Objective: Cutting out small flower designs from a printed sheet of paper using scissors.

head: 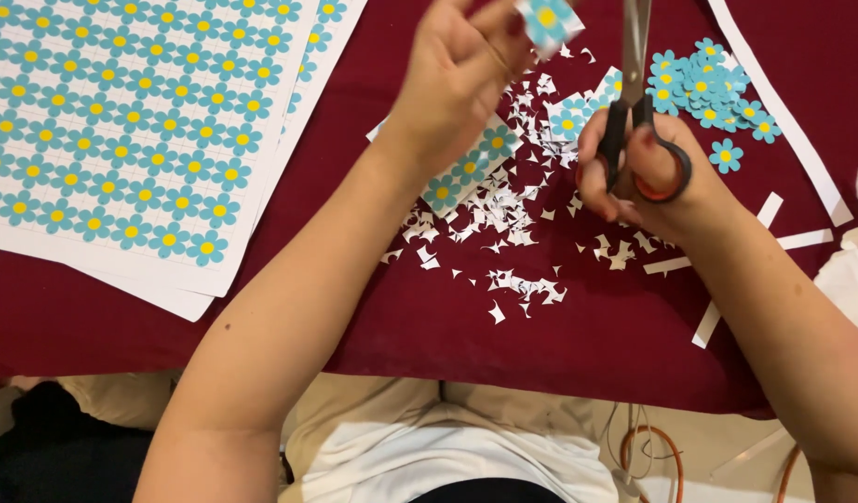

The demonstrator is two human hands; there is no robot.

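Above a dark red tablecloth (559, 335), head view: the left hand (457, 79) pinches a small paper flower (547, 19), while the right hand (634, 182) grips scissors (634, 93), blades nearly shut. Trimming appears underway; turning the flower against the blades seems called for next, beside cut flowers (703, 88) and scraps (503, 205).

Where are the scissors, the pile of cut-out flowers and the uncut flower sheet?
scissors (634, 56): head view, on the blades.
pile of cut-out flowers (703, 88): head view, pile's middle.
uncut flower sheet (121, 121): head view, printed middle.
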